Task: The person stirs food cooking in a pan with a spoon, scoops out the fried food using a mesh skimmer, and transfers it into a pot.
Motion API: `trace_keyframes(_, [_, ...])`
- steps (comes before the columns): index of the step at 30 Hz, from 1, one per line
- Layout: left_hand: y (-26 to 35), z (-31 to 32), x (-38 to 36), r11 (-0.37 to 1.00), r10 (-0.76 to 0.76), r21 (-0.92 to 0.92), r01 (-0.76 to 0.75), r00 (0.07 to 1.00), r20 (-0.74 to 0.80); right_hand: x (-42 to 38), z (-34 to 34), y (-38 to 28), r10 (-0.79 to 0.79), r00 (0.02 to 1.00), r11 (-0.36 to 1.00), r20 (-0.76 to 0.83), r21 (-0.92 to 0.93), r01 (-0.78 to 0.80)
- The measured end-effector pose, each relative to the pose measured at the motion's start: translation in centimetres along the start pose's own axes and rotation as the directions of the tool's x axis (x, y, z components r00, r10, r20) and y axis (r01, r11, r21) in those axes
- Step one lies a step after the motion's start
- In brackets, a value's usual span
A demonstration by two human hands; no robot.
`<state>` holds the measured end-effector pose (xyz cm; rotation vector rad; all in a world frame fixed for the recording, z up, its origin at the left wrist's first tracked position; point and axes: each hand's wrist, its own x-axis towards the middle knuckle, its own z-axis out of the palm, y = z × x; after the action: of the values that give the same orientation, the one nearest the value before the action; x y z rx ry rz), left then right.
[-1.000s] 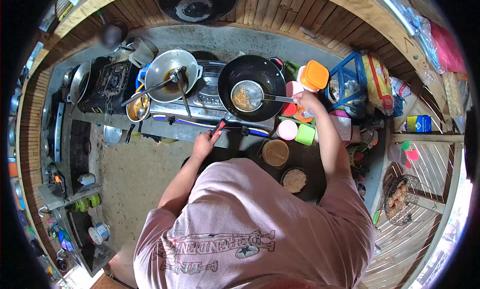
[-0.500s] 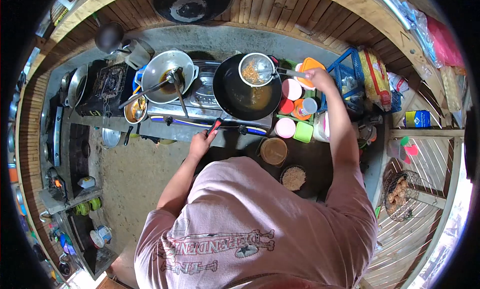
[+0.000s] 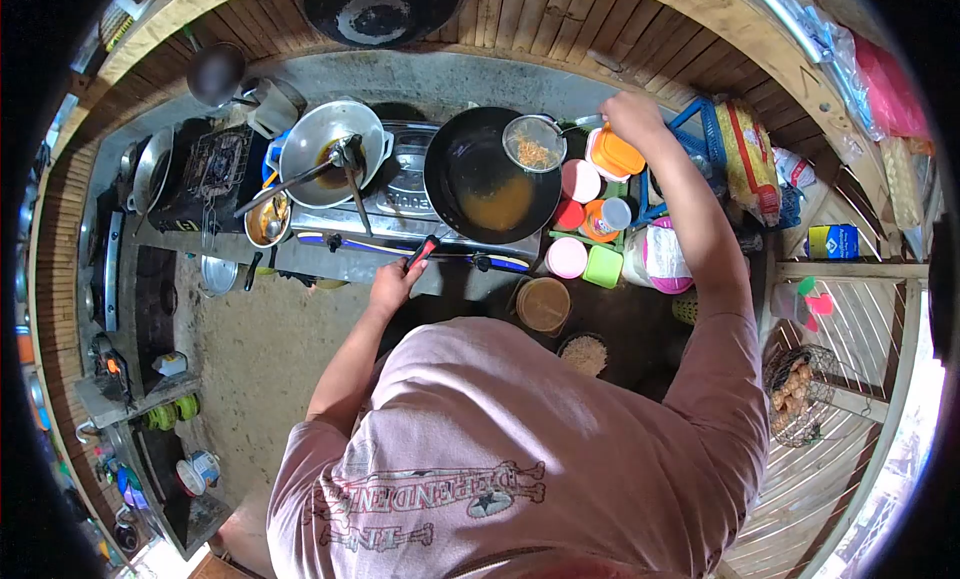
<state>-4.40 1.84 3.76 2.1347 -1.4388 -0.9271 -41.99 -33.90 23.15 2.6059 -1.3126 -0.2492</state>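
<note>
My left hand (image 3: 394,285) is closed round the red-and-black handle (image 3: 424,251) of a black frying pan (image 3: 460,149) on the stove. Brownish oil (image 3: 500,203) pools in the lower part of the pan. My right hand (image 3: 630,114) grips the far end of a metal strainer's handle. The round strainer (image 3: 535,143) is over the pan's upper right edge, with golden-brown bits (image 3: 532,157) in it. Just below my right hand stands a tub with an orange lid (image 3: 617,153).
Left on the stove (image 3: 320,223), a silver pot (image 3: 300,159) holds dark liquid and utensils. A small pan (image 3: 258,219) sits beside it. Several lidded containers, including a pink-lidded one (image 3: 580,181), crowd the pan's right. A blue crate (image 3: 692,139) stands farther right.
My right hand has moved up, and the strainer has shifted right and slightly down, from over the pan's middle to its edge. My left hand has barely moved.
</note>
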Motion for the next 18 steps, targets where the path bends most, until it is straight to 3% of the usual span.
trace_keyframes(2, [0.1, 0.0, 0.1, 1.0, 0.016, 0.004, -0.016, 1.0, -0.011, 0.1, -0.3, -0.2, -0.118, 0.993, 0.993, 0.007, -0.02, 0.118])
trace_keyframes(6, [0.5, -0.3, 0.3, 0.999, -0.041, 0.003, 0.041, 0.998, 0.047, -0.6, 1.4, -0.9, -0.124, 0.99, 0.991, 0.072, -0.042, 0.127])
trace_keyframes(9, [0.6, -0.3, 0.3, 0.999, -0.047, 0.002, 0.047, 0.997, 0.054, -2.6, 3.6, -1.7, -0.075, 0.988, 0.996, 0.133, 0.066, 0.066])
trace_keyframes(11, [0.7, -0.1, 0.3, 0.998, -0.058, -0.022, 0.06, 0.997, 0.056, -4.0, 6.3, -2.3, -0.037, 0.966, 0.956, 0.257, 0.292, -0.041])
trace_keyframes(13, [0.5, 0.1, 0.4, 1.0, -0.007, 0.014, 0.007, 1.0, 0.012, -5.1, 11.2, -2.7, 0.017, 0.951, 0.874, 0.308, 0.458, -0.164])
trace_keyframes(15, [0.0, 0.4, 0.5, 0.999, 0.006, 0.035, -0.006, 1.0, 0.005, -6.4, 14.5, -4.1, 0.024, 0.924, 0.663, 0.38, 0.686, -0.299])
trace_keyframes(17, [-0.4, 0.7, 0.7, 0.998, 0.024, 0.057, -0.024, 1.0, -0.003, -7.5, 17.0, -5.4, 0.057, 0.845, 0.388, 0.531, 0.768, -0.509])
trace_keyframes(18, [-0.6, 0.8, 0.8, 0.999, 0.01, 0.046, -0.01, 1.0, 0.011, -7.8, 17.7, -5.8, 0.057, 0.846, 0.387, 0.531, 0.769, -0.509])
